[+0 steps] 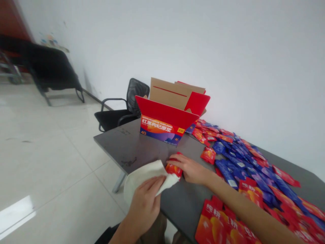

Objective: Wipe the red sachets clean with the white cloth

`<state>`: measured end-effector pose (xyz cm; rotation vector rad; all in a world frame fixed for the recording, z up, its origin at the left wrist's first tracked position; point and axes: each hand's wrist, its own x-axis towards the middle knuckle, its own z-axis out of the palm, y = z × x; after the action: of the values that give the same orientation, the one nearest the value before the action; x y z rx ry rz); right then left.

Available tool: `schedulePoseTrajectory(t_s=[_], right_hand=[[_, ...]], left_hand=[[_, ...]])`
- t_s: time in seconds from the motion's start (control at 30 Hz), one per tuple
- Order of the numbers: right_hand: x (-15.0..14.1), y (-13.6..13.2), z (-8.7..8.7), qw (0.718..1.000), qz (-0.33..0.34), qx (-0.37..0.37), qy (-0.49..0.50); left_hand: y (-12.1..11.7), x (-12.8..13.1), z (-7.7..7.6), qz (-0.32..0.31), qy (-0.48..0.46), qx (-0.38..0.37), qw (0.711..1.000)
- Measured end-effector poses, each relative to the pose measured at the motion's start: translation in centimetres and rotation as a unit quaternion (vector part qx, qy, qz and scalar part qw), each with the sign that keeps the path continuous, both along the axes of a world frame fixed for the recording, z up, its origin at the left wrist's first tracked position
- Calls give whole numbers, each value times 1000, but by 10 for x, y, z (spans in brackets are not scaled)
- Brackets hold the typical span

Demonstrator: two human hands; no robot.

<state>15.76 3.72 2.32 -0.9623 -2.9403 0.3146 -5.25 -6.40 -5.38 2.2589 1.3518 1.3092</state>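
Observation:
My left hand [148,195] is closed on a white cloth [142,174], part of which hangs past the table's near edge. One end of the cloth touches a small red pouch [174,170] with orange print. Around that pouch are the fingers of my right hand [189,167], pinning it at the tabletop. To the right of my right hand lies a single red pouch [208,155]. Several more red pouches [215,220] overlap under my right forearm, near the front edge.
An open red and blue carton [162,127] stands on the dark grey table [119,139], flaps up. A long heap of blue pouches [238,152] and red ones runs along the table's right side. A black mesh chair [137,93] stands behind the table, against the white wall.

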Motion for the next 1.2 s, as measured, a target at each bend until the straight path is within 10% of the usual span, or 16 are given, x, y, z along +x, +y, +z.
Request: schedulePoseTrajectory(t_s=[0.27,0.4,0.8,1.03,1.2], right_hand=[[41,-28,-15,963,-186,-51,188],[38,-33,-19,939,-211,-159,221],[40,-26,-54,928,-178,-122,304],[36,-31,-45,922,-213,-158,282],[37,-26,-50,932,-178,-141,281]], left_hand=[[48,7,47,-11,-12,-27,1000],[77,26,66,-117,75,-31,990],[59,30,51,-352,252,-25,901],[103,34,58,-311,277,-57,907],[82,33,52,-355,301,-22,885]])
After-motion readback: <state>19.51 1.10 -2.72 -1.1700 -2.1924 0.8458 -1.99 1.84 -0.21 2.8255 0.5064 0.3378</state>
